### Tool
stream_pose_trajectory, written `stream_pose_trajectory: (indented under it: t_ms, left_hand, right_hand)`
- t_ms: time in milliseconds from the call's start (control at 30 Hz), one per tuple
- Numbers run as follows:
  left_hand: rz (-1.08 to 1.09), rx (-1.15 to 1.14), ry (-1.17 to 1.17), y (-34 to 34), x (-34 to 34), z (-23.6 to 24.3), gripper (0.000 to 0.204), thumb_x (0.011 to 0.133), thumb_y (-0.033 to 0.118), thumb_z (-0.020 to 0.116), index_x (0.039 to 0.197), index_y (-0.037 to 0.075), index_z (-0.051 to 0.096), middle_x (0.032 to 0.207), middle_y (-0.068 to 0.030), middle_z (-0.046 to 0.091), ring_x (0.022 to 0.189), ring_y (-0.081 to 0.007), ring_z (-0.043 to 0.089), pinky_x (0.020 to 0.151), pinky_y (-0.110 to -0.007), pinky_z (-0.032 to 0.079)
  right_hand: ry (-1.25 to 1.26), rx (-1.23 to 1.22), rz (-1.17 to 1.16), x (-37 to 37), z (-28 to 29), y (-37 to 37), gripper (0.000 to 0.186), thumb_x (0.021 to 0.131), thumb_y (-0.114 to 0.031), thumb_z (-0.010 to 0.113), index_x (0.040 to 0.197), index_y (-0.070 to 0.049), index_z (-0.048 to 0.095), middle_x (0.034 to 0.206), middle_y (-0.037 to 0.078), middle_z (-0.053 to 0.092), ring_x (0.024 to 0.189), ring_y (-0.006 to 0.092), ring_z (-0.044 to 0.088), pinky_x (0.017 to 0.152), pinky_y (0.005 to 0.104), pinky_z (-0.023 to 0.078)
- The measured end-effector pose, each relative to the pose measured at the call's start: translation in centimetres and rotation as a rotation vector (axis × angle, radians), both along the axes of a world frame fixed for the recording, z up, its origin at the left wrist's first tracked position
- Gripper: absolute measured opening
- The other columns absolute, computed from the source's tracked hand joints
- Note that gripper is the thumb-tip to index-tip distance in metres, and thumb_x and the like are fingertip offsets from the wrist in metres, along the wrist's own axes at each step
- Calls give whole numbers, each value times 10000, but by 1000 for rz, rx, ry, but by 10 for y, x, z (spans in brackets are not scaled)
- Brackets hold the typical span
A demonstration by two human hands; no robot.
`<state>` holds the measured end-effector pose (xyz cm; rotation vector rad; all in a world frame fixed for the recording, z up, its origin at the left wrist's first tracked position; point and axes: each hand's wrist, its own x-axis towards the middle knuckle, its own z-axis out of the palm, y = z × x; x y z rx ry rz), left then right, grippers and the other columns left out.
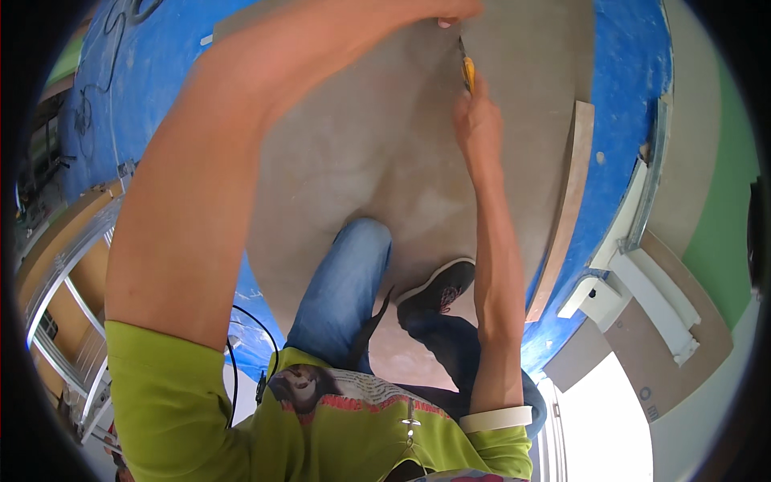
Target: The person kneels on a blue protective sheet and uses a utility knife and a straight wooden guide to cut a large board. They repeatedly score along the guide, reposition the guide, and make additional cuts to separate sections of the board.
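Observation:
My right hand (479, 120) grips a yellow-handled utility knife (468, 72), its blade pointing to the far side over a large grey-brown board (345, 169). My left arm reaches across from the left to the board's far part. There my left hand (461, 10) is just beyond the blade tip, low over or on the board. It is partly cut off by the top of the view and blurred, so its grip is hidden. Beneath me, one bent knee in jeans (353, 249) and a dark shoe (442, 289) rest on the board.
Blue sheeting (634, 64) covers the floor around the board. A narrow wooden strip (566, 209) lies along its right edge. Farther right are white pieces (654, 297) and a brown panel (707, 321). A metal ladder (68, 321) stands at left; a dark cable (112, 56) lies at the far left.

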<state>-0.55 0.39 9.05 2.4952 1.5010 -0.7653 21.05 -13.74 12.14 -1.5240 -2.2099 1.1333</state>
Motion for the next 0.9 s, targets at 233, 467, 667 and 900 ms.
stream_pose_trajectory:
  t_ms: [233, 467, 667, 900]
  left_hand:
    - [20, -20, 16, -9, 13, 10, 308, 800, 245, 759, 1086, 132, 775, 1169, -74, 743, 1169, -269, 662, 1163, -563, 303]
    - [-23, 67, 65, -13, 15, -21, 335, 785, 217, 774, 1110, 136, 773, 1193, -76, 733, 1204, -264, 644, 1182, -575, 268]
    - [-2, -161, 76, -34, 26, 7, 410, 746, 213, 808, 1148, 141, 767, 1239, -81, 715, 1269, -265, 602, 1216, -575, 198]
    - [43, -137, 5, -29, 38, 6, 458, 733, 218, 821, 1179, 139, 754, 1276, -83, 700, 1316, -249, 566, 1233, -564, 149]
  right_hand:
    - [-98, -28, 9, 2, -4, -5, 412, 994, -141, 502, 1388, -23, 484, 917, 332, 663, 889, 525, 629, 745, 571, 480]
    - [87, -15, 12, 9, 0, -13, 391, 997, -133, 492, 1370, -14, 507, 919, 325, 661, 882, 519, 629, 739, 564, 464]
    - [5, -75, -23, 16, 13, -27, 407, 992, -123, 488, 1386, -25, 503, 895, 324, 660, 863, 521, 632, 731, 564, 454]
    - [-62, 21, -8, 26, -4, -27, 419, 985, -126, 495, 1392, -28, 476, 872, 324, 659, 836, 523, 633, 726, 579, 472]
